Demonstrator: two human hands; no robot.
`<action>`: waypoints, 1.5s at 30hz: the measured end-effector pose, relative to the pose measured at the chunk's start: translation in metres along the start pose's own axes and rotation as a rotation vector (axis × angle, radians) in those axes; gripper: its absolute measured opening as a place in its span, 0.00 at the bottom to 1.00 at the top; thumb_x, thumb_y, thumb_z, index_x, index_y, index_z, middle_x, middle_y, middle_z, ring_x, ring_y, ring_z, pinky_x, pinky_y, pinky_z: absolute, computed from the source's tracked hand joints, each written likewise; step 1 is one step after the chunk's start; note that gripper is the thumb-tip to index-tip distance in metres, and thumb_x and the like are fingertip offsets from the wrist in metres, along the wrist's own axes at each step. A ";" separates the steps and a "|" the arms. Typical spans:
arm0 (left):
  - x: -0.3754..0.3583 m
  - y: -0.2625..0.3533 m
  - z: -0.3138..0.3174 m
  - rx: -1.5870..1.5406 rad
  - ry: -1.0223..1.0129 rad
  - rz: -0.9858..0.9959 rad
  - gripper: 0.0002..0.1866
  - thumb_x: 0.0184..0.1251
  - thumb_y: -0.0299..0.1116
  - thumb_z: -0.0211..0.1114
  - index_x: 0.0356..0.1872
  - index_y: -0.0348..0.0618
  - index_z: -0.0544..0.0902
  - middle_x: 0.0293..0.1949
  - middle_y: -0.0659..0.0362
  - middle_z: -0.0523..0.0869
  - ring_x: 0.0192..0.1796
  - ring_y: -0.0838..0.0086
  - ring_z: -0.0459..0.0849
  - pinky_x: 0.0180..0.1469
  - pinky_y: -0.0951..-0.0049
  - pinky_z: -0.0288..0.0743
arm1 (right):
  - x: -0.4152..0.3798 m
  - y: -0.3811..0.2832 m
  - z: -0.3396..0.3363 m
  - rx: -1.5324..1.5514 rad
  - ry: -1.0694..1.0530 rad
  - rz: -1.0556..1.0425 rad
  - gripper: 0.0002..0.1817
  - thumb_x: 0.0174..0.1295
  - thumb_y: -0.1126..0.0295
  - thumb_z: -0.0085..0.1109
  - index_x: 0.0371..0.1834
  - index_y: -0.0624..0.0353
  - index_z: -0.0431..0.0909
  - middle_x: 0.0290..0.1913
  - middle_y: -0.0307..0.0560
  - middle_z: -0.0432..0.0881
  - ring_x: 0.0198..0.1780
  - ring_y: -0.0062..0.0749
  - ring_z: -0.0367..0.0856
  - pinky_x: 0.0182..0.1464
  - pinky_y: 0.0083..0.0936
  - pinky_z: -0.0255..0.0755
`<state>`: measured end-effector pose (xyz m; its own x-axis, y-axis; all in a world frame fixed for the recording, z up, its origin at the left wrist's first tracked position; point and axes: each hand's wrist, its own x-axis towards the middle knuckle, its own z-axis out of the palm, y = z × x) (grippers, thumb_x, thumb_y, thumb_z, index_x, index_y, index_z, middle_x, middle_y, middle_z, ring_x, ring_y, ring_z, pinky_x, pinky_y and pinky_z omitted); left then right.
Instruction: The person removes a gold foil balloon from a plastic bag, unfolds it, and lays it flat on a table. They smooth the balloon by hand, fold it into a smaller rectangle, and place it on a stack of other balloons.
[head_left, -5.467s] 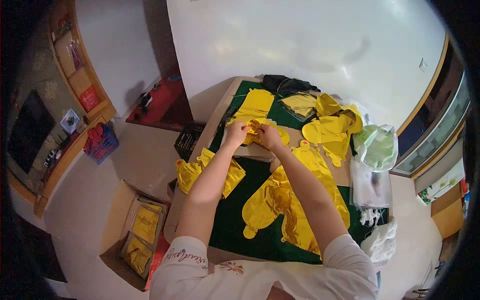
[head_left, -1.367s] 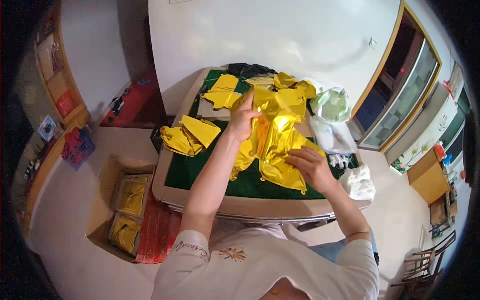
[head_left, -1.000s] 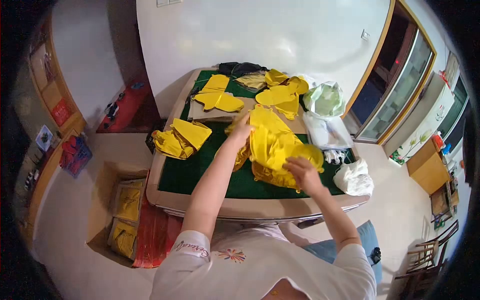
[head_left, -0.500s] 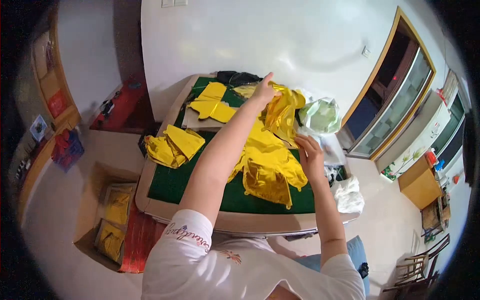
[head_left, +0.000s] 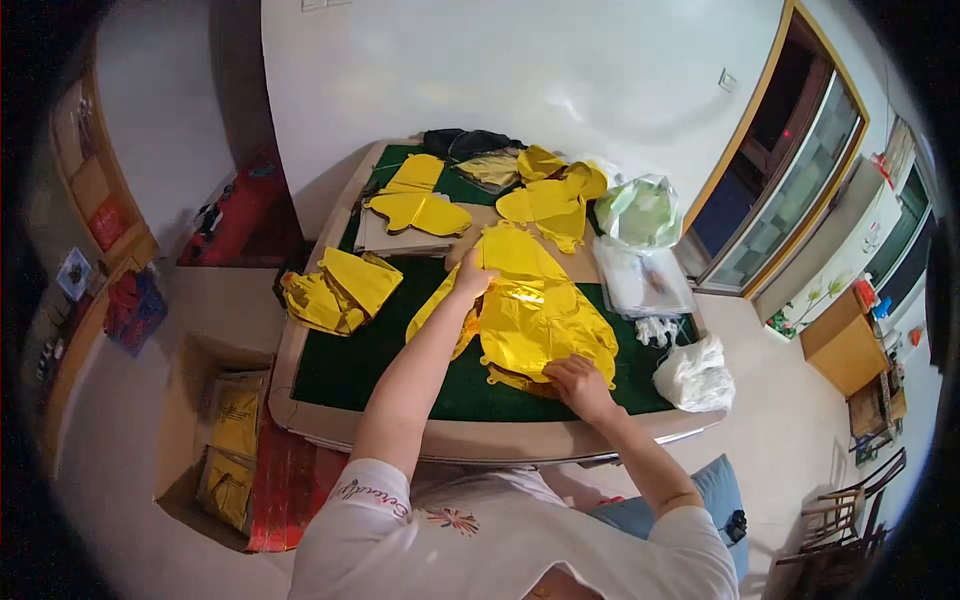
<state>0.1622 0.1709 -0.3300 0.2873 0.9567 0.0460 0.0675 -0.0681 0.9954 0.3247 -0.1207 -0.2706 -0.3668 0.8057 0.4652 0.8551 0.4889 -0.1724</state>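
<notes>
Moved: since half a second ago, the left hand [head_left: 474,275] has come back from the table's far edge, and the right hand [head_left: 582,386] has dropped toward the near edge.
Sleeve lettering [head_left: 370,492]: seems to read "Serendip", the end too warped to be sure.
Cardboard box [head_left: 172,455]: on the floor off the table's left edge, holding yellow packets [head_left: 236,420].
Basket [head_left: 138,335]: farther left on the floor, red things in it.
White bag [head_left: 694,376]: at the table's [head_left: 430,440] near right corner; contents hidden.
Foil piece [head_left: 540,300]: yellow, spread mid-table.
Left: thumb apart, on the foil's left side; grip unclear.
Right: fingers half curled, tips at the foil's near edge; cannot tell whether pinching.
</notes>
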 end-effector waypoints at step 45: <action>-0.172 0.039 0.003 0.399 -0.337 0.329 0.08 0.59 0.32 0.64 0.35 0.38 0.83 0.34 0.51 0.85 0.38 0.61 0.83 0.41 0.68 0.76 | 0.000 0.025 0.034 0.812 0.200 0.674 0.05 0.63 0.73 0.58 0.35 0.64 0.75 0.27 0.38 0.77 0.31 0.16 0.72 0.35 0.16 0.68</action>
<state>0.1180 0.0030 -0.2991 0.6354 0.7302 0.2510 0.2578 -0.5070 0.8225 0.3337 -0.0969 -0.3043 0.2197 0.9589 0.1793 0.3325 0.0992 -0.9379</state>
